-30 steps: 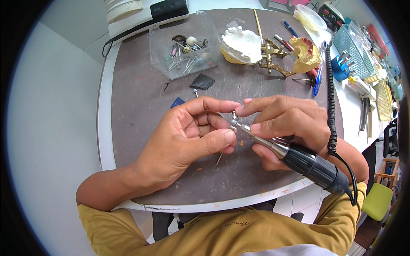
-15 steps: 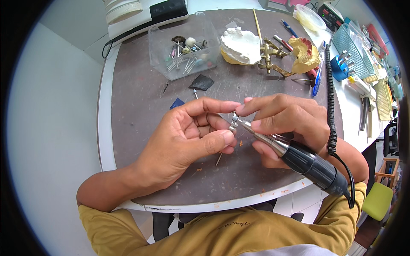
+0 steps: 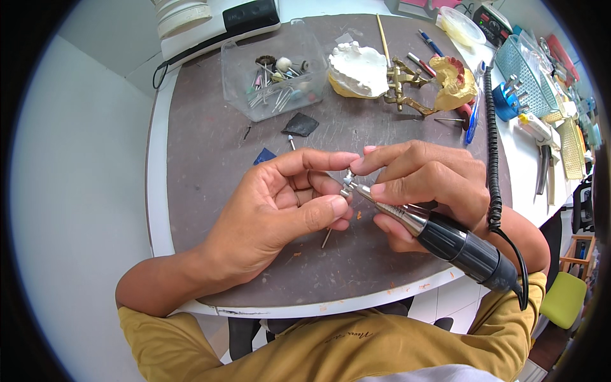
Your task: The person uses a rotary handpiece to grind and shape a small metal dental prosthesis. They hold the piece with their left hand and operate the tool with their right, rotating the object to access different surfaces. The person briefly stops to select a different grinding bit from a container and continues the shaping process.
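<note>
The left hand [image 3: 273, 210] pinches a small metal piece [image 3: 345, 191] between thumb and fingers, near the middle of the worktop [image 3: 210, 134] and raised above it. The right hand [image 3: 433, 181] grips a black and silver drill [image 3: 455, 245], slanting from near right toward far left, with its grey tip [image 3: 347, 181] at the metal piece; whether they touch is hard to tell. The index fingertips of both hands meet or nearly meet just beyond the piece.

Below the left fingers, a thin rod [image 3: 326, 238] shows. Farther off lie a blue scrap [image 3: 264, 155], a loose drill bit [image 3: 291, 141] and a black square [image 3: 300, 124]. At far left, a clear box [image 3: 237, 99] holds assorted bits. To its right sits a white tooth model [image 3: 359, 69], beside a brass hinge [image 3: 398, 83] and a yellow model [image 3: 455, 89]. A coiled black cord [image 3: 492, 146] runs along the right.
</note>
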Available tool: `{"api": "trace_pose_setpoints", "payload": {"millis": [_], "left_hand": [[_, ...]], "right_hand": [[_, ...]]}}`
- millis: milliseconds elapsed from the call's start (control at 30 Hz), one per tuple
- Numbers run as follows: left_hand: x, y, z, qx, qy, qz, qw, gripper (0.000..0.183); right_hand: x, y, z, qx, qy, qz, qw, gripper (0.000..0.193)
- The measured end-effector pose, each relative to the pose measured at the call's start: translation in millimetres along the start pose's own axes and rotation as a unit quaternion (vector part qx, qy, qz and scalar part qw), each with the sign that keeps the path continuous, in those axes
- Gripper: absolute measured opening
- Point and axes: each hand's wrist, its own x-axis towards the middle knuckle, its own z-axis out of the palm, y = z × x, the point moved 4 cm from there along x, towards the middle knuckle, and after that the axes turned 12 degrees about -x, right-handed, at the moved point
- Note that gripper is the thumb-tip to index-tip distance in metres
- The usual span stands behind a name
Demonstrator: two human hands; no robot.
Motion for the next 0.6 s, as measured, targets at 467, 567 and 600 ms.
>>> {"api": "trace_pose_setpoints", "payload": {"millis": [467, 567, 600], "left_hand": [[-0.6, 0.9, 2.2, -0.006, 0.017, -0.024, 1.0, 0.048], [-0.4, -0.1, 1.5, -0.004, 0.018, -0.013, 1.0, 0.049], [-0.4, -0.2, 1.6, -0.003, 0.02, -0.012, 1.0, 0.049]], "right_hand": [[0.5, -0.6, -0.1, -0.005, 0.0, -0.01, 1.0, 0.026], [0.6, -0.7, -1.5, 0.002, -0.004, -0.003, 1.0, 0.026], [0.7, -0.4, -1.7, 0.004, -0.005, 0.0, 1.0, 0.026]]}}
